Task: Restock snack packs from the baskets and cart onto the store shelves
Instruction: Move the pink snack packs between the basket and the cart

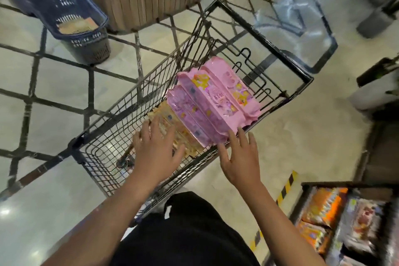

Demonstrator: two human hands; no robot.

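Pink packs (212, 103) lie stacked in the cart (265, 34), long axis running up-right away from the person, near ends just ahead of the right hand (238, 158), which is closer; its fingers are spread, at the pack edge, gripping nothing. Left hand (155, 149), also spread, rests on a tan pack (170, 123) beside/under the pink ones. Count: approx. 3 pink, 1 tan seen, 2 hands.

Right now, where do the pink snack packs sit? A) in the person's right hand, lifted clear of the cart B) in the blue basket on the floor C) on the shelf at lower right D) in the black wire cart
D: the pink snack packs lie stacked inside the black wire cart, on top of yellowish packs, with both hands open at their near end.
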